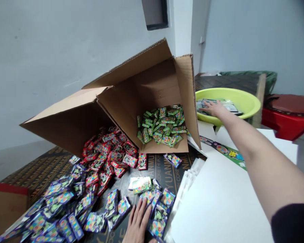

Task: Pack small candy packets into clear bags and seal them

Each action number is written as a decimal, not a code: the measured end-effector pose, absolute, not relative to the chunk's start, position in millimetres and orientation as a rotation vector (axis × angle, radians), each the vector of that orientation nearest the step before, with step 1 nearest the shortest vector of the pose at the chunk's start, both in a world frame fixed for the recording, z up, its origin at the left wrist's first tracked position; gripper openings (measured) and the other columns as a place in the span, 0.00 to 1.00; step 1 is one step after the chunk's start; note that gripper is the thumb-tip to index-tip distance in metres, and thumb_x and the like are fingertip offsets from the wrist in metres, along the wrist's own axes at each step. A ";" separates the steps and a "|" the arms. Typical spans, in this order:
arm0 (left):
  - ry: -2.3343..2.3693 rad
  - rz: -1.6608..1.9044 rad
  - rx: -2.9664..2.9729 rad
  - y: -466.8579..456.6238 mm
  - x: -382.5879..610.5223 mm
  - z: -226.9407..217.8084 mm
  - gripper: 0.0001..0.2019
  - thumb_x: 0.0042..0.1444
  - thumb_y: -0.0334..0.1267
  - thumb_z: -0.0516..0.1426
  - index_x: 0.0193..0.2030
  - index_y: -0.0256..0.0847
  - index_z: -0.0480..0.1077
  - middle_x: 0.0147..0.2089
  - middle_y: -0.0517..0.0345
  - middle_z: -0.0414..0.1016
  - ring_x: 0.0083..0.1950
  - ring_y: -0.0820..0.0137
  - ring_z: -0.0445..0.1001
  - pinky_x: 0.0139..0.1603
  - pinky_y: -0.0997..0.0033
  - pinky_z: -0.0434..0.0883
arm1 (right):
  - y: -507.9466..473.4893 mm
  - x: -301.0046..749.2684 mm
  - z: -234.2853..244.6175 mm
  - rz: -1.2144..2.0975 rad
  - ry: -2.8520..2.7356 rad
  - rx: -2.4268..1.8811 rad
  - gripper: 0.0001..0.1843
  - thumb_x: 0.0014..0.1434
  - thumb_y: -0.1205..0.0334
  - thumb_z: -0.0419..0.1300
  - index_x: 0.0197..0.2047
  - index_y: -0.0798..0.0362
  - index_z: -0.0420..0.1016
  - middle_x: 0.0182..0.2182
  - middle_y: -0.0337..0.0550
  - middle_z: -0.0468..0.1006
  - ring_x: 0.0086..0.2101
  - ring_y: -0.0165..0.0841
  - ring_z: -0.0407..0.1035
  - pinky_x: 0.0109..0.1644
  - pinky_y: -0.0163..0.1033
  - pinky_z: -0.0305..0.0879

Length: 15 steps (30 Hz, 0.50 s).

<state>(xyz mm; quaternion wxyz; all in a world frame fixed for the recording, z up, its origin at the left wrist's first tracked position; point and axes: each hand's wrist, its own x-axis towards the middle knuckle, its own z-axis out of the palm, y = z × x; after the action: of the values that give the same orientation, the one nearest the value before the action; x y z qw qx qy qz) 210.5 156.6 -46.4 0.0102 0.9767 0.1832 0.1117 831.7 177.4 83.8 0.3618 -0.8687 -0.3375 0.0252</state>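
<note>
My left hand [137, 221] lies on the dark board with its fingers stretched out, beside a few small purple boxes [159, 217]. A white and green box [140, 184] rests just beyond its fingertips. My right arm reaches out to the yellow-green basin [252, 104], where my right hand [214, 108] spreads its fingers over flat plastic-wrapped packets [231, 106]. Whether its fingertips touch them I cannot tell. A heap of purple boxes [55, 209] spreads to the left, next to red boxes [103, 152].
Two cardboard cartons lie on their sides, the right carton [157, 79] with green boxes [164, 125] inside and the left carton [66, 108] with red ones. White sheets [223, 202] cover the right side. A red stool [288, 111] stands beyond.
</note>
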 end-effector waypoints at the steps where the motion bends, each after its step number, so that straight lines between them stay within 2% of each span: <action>1: 0.564 0.375 3.066 157.1 210.7 -48.0 0.35 0.57 0.58 0.39 0.67 0.42 0.37 0.64 0.44 0.54 0.66 0.55 0.48 0.60 0.53 0.52 | 175.3 829.3 86.9 0.063 -0.850 -2.158 0.14 0.47 0.89 0.51 0.22 0.69 0.73 0.48 0.62 0.71 0.45 0.24 0.63 0.51 0.40 0.44; 4: 0.497 0.449 3.150 161.0 210.8 -50.3 0.37 0.56 0.60 0.40 0.66 0.41 0.41 0.64 0.45 0.56 0.66 0.56 0.49 0.61 0.56 0.51 | 162.7 820.7 95.2 0.013 -0.780 -1.974 0.15 0.38 0.93 0.52 0.23 0.70 0.73 0.46 0.58 0.73 0.38 0.17 0.64 0.47 0.35 0.46; 7: 0.404 0.495 3.221 166.2 210.4 -50.7 0.37 0.55 0.60 0.41 0.65 0.37 0.45 0.64 0.45 0.54 0.66 0.56 0.49 0.62 0.58 0.48 | 149.0 811.3 100.2 -0.089 -0.712 -1.845 0.19 0.31 0.93 0.55 0.28 0.71 0.74 0.47 0.59 0.72 0.39 0.15 0.64 0.43 0.31 0.46; 9: 0.389 0.508 3.227 167.9 210.6 -50.0 0.37 0.55 0.60 0.42 0.65 0.37 0.46 0.65 0.44 0.53 0.66 0.56 0.48 0.62 0.58 0.48 | 143.2 805.4 101.5 -0.163 -0.631 -1.775 0.18 0.30 0.91 0.57 0.30 0.74 0.72 0.48 0.64 0.70 0.41 0.15 0.64 0.39 0.29 0.46; 12: 0.399 0.528 3.193 166.3 211.8 -45.5 0.36 0.56 0.59 0.42 0.65 0.38 0.46 0.64 0.45 0.54 0.66 0.56 0.48 0.61 0.58 0.48 | 139.0 798.5 103.1 -0.255 -0.483 -1.707 0.11 0.33 0.85 0.59 0.27 0.79 0.69 0.46 0.73 0.69 0.43 0.19 0.65 0.33 0.31 0.47; 15: 0.451 0.442 3.154 161.7 213.1 -36.7 0.36 0.56 0.58 0.43 0.66 0.39 0.43 0.64 0.45 0.55 0.66 0.56 0.49 0.61 0.57 0.50 | 135.8 795.0 108.6 -0.240 -0.161 -1.653 0.11 0.34 0.78 0.62 0.24 0.78 0.67 0.49 0.80 0.63 0.48 0.28 0.64 0.33 0.33 0.49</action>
<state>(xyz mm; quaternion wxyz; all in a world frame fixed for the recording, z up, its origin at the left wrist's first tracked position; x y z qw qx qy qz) 213.1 161.7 -36.7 -0.0377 0.9798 0.1402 0.1373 795.0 135.8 108.6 0.6681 -0.7329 -0.0715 -0.1063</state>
